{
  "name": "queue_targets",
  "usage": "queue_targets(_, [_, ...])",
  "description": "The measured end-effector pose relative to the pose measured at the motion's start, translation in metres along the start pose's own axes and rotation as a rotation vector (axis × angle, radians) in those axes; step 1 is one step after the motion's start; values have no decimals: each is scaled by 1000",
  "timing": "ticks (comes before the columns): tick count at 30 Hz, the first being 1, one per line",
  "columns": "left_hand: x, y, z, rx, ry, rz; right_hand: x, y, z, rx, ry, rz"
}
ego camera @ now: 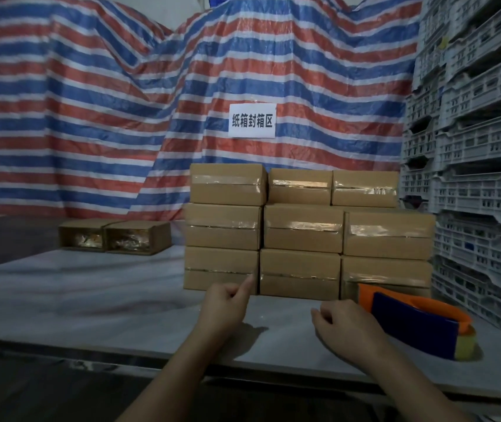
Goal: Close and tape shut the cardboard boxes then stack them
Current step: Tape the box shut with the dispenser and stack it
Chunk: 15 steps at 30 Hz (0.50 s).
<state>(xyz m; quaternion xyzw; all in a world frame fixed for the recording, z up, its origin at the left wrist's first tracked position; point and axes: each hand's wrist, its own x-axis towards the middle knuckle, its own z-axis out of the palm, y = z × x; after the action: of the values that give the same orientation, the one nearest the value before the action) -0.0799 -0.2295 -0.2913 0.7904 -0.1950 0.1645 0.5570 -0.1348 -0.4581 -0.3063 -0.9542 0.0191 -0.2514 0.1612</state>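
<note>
Both our hands hang over the desk (pixel 90 300) and grasp nothing. Our left hand (pixel 225 303) is curled, its forefinger pointing at the stack of taped boxes (pixel 304 233); whether the finger touches the lowest box, we cannot tell. Our right hand (pixel 343 327) is loosely curled, just beside the tape dispenser (pixel 417 324), which lies in front of the stack, at its right end. Two open boxes (pixel 115 236) lie well left of the stack. White crates (pixel 481 178) stand right of the stack.
</note>
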Motion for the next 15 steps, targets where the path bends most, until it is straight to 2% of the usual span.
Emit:
queue_targets(6, [7,-10,1,-96,119,-84,1,-3,-5,-36,-25,0])
queue_targets(9, [12,-14,-2,-68,119,-101,0,-6,-10,-35,-54,-12])
queue_targets(13, [24,-22,-30,19,233,-109,2,-8,-11,-38,-69,1])
queue_targets(15, [30,-31,-56,70,198,-124,2,-8,-10,-55,-72,11])
